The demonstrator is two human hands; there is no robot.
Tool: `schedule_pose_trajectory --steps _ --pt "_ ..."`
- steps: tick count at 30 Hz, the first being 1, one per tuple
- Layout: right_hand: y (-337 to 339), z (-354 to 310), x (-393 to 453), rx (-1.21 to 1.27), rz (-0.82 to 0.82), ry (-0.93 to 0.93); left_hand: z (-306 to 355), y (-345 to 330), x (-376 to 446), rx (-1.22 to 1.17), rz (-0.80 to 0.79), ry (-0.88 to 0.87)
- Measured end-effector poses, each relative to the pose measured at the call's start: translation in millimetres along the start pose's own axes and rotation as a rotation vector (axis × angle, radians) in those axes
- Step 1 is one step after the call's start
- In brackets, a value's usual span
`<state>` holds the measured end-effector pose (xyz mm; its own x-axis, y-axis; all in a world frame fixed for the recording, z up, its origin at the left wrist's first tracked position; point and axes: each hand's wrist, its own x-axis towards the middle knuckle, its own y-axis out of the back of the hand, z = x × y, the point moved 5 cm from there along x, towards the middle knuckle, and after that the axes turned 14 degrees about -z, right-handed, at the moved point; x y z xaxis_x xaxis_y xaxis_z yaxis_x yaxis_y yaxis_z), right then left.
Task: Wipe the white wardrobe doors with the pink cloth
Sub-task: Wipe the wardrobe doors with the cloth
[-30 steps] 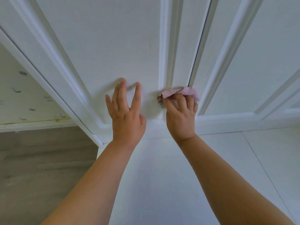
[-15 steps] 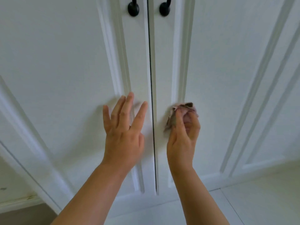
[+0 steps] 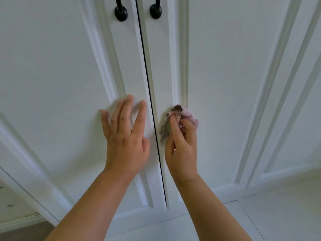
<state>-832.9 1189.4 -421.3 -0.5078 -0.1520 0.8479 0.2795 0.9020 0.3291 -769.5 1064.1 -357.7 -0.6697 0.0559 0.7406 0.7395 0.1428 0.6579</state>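
Two white panelled wardrobe doors fill the view: the left door point(image 3: 52, 75) and the right door point(image 3: 225, 66), split by a dark vertical gap. My left hand point(image 3: 126, 136) lies flat with spread fingers on the left door's stile, just left of the gap. My right hand point(image 3: 182, 146) grips the crumpled pink cloth point(image 3: 175, 119) and presses it against the right door's stile, just right of the gap. Part of the cloth is hidden inside my fingers.
Two black handle ends, the left one point(image 3: 121, 12) and the right one point(image 3: 155, 11), sit near the top on either side of the gap. A further white door panel point(image 3: 298, 101) stands at the right. White floor point(image 3: 260, 220) runs along the bottom right.
My view has lifted from the doors' bottom rail up the doors, bringing the handles into sight. My right hand has carried the cloth upward along the right stile, and my left hand has moved up too.
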Motion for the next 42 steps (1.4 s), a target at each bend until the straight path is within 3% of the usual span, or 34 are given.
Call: schedule_pose_trajectory --steps 5,12,17,20,23,27,30,33,35,38,42 --pt "-12.4 15.6 -62.6 0.029 -0.113 -0.048 -0.2 -10.1 -4.0 0.01 -0.003 -0.009" --pt "-5.7 1.3 8.3 0.059 0.042 -0.022 -3.8 -20.1 -2.7 0.04 -0.008 -0.021" --pt "-21.4 35.4 -84.2 0.036 -0.141 -0.084 1.9 -20.6 -4.2 0.025 0.009 0.009" --pt "-11.5 33.9 -63.9 0.067 -0.198 -0.073 29.0 -24.2 -2.2 0.029 -0.012 -0.084" --pt "19.7 17.2 3.0 -0.007 -0.073 0.053 65.9 -29.4 12.2 -0.004 -0.004 -0.203" --pt "33.9 20.0 41.1 -0.166 0.136 0.151 76.6 -18.0 46.4 -0.041 0.11 -0.117" --pt "48.7 59.2 23.2 -0.088 0.211 0.007 89.8 -29.9 51.8 -0.002 0.041 -0.169" --pt "72.7 144.9 -33.9 0.047 0.382 -0.489 94.4 -46.8 43.9 0.077 -0.021 -0.164" --pt "75.5 180.4 -75.6 0.199 0.36 -0.779 96.1 -54.5 40.7 0.125 -0.05 -0.162" --pt "76.4 181.0 -94.0 0.238 0.258 -0.784 97.8 -64.3 37.2 0.188 -0.058 -0.159" --pt "111.3 169.2 -17.3 0.164 0.315 -0.449 98.3 -67.0 38.1 0.2 -0.041 -0.162"
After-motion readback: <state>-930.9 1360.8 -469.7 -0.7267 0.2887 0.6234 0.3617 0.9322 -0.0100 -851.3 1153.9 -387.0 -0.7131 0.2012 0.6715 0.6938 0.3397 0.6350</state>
